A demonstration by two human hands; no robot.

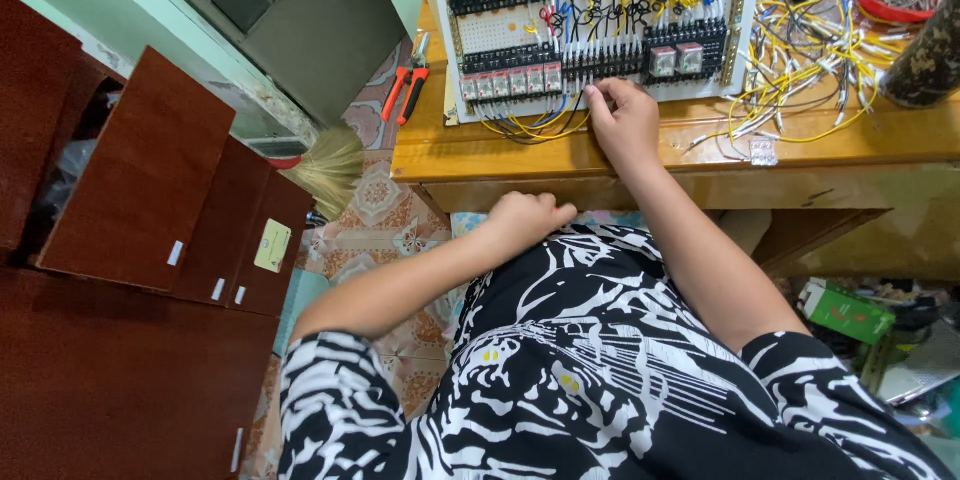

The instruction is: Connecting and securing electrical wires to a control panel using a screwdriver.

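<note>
The right hand is laid with curled fingers, holding nothing visible, on the wiring board on the wooden table, while the left hand is closed in an empty-looking fist against the lap.

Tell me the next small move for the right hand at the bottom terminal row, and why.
Probably pinch one loose wire end and seat it: the right hand rests fingertips-down on the lowest terminal row of the white wiring panel, where yellow and blue wires loop out underneath. The left hand is closed in the lap, holding nothing visible.
</note>
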